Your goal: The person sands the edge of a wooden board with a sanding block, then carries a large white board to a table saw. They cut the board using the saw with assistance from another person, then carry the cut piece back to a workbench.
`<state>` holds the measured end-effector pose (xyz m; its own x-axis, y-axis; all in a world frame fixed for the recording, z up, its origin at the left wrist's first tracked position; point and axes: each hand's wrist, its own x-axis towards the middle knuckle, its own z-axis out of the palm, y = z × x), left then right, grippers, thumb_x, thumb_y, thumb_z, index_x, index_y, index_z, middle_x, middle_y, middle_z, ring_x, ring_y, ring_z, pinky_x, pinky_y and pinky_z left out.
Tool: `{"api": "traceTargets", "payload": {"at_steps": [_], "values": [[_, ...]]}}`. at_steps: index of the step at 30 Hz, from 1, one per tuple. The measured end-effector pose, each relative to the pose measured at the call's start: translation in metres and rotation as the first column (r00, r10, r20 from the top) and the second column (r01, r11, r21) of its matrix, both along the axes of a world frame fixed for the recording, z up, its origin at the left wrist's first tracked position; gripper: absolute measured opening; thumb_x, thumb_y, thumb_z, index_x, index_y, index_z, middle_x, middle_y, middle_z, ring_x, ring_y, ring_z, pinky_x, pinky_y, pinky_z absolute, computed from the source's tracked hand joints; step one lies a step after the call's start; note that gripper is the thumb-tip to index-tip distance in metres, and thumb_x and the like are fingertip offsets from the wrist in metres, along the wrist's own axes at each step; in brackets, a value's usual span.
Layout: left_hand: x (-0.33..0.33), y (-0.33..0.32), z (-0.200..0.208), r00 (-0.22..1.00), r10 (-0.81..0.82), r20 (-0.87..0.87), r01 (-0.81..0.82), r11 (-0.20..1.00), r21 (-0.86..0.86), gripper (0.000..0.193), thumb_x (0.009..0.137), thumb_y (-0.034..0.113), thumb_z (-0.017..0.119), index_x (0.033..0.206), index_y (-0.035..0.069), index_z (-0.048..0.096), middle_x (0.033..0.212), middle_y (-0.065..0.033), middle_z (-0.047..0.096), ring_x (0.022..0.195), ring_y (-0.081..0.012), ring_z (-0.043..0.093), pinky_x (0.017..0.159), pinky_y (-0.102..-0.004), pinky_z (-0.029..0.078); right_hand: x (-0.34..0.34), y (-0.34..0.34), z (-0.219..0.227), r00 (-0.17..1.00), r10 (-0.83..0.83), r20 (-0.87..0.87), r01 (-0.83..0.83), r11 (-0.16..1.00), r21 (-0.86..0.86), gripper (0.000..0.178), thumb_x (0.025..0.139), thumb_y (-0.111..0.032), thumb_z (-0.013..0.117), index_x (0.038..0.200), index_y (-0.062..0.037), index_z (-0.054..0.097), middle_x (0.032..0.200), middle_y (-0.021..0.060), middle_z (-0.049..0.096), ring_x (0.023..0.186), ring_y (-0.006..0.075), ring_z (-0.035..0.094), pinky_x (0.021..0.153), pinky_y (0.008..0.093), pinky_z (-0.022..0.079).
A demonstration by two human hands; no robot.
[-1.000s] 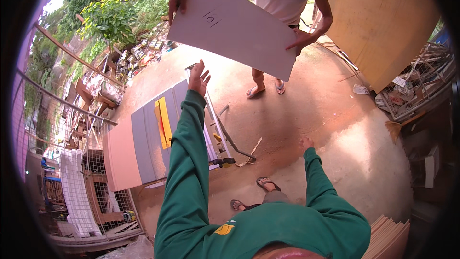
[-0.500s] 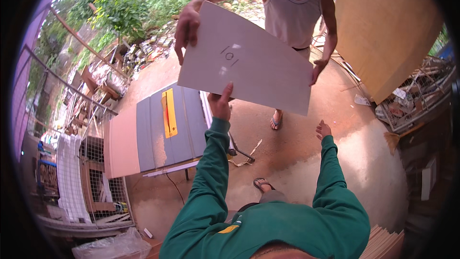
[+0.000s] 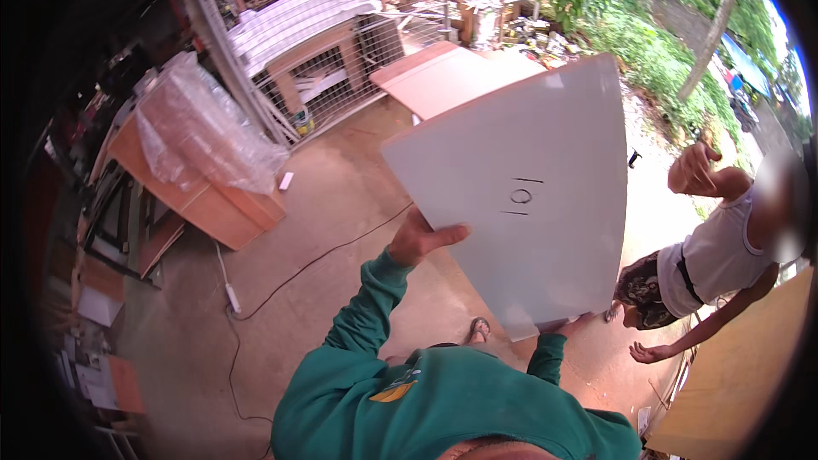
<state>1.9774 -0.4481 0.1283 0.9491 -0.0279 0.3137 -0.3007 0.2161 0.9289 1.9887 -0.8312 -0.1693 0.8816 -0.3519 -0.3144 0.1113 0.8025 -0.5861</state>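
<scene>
A large white board (image 3: pixel 545 162) with dark handwritten marks on its face is held tilted in front of me. My left hand (image 3: pixel 422 240) grips its left edge, thumb lying over the face and fingers behind, out of sight. At the lower corner, my right hand (image 3: pixel 569 324) holds the board's near edge, partly hidden by it. A co-worker in a white tank top (image 3: pixel 711 247) stands to the right, apart from the board. One of that person's hands (image 3: pixel 697 170) is raised and the other hand (image 3: pixel 652 353) is held low, both without the board.
Beyond the board, a pinkish panel (image 3: pixel 443 77) lies flat. At left stands a brown wooden piece (image 3: pixel 204 204) draped in clear plastic (image 3: pixel 192 123). A power strip (image 3: pixel 233 298) and a dark cable (image 3: pixel 315 264) lie on the floor. A large plywood sheet (image 3: pixel 741 375) stands at lower right.
The co-worker has let go of the board. My right hand has taken hold of it, and my view has turned left, with the board now turned and closer to me.
</scene>
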Motion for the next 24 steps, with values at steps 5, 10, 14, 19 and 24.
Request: {"api": "traceTargets", "payload": {"at_steps": [5,10,14,19,24], "values": [[-0.148,0.128,-0.055,0.837,0.516,-0.179,-0.469,0.509,-0.722,0.064,0.096,0.051,0.052,0.143,0.008,0.039,0.136,-0.0041,0.049,0.123,-0.0194,0.046,0.104,-0.0359,0.038,0.007,0.143,0.018,0.990,0.115,0.076,-0.071,0.898,-0.433,0.081,0.094,-0.066,0.040,0.150,-0.0093,0.027,0.152,0.0095,0.031,0.134,0.0256,0.035,0.113,0.0391,0.027],[-0.292,0.238,-0.098,0.452,0.844,-0.290,-0.663,0.099,-0.742,0.081,0.092,0.069,0.041,0.150,0.016,0.027,0.150,-0.0021,0.034,0.135,-0.0244,0.033,0.110,-0.0409,0.030,-0.010,0.308,0.028,0.938,0.347,0.002,-0.289,0.784,-0.549,0.076,0.099,-0.060,0.032,0.155,-0.0108,0.016,0.157,0.0110,0.022,0.140,0.0267,0.027,0.117,0.0425,0.018],[-0.388,0.294,-0.117,0.104,0.939,-0.329,-0.654,-0.185,-0.733,0.080,0.090,0.071,0.041,0.149,0.017,0.030,0.149,-0.0019,0.037,0.133,-0.0253,0.037,0.108,-0.0417,0.033,-0.039,0.448,0.045,0.817,0.576,0.031,-0.460,0.683,-0.567,0.077,0.098,-0.061,0.030,0.155,-0.0121,0.013,0.159,0.0101,0.018,0.144,0.0264,0.019,0.118,0.0421,0.012],[-0.477,0.353,-0.142,-0.115,0.923,-0.368,-0.521,-0.371,-0.769,0.080,0.092,0.069,0.039,0.149,0.013,0.030,0.151,-0.0036,0.035,0.134,-0.0258,0.036,0.112,-0.0392,0.029,-0.093,0.622,0.069,0.682,0.730,-0.045,-0.634,0.558,-0.535,0.080,0.097,-0.062,0.032,0.154,-0.0085,0.016,0.158,0.0117,0.021,0.143,0.0274,0.022,0.118,0.0418,0.013],[-0.541,0.408,-0.164,-0.381,0.827,-0.414,-0.312,-0.536,-0.784,0.078,0.091,0.069,0.044,0.145,0.014,0.035,0.145,-0.0034,0.041,0.130,-0.0260,0.040,0.109,-0.0401,0.032,-0.143,0.800,0.079,0.367,0.929,-0.047,-0.817,0.297,-0.495,0.086,0.091,-0.072,0.033,0.152,-0.0120,0.024,0.155,0.0120,0.028,0.138,0.0305,0.032,0.115,0.0459,0.022]]}}
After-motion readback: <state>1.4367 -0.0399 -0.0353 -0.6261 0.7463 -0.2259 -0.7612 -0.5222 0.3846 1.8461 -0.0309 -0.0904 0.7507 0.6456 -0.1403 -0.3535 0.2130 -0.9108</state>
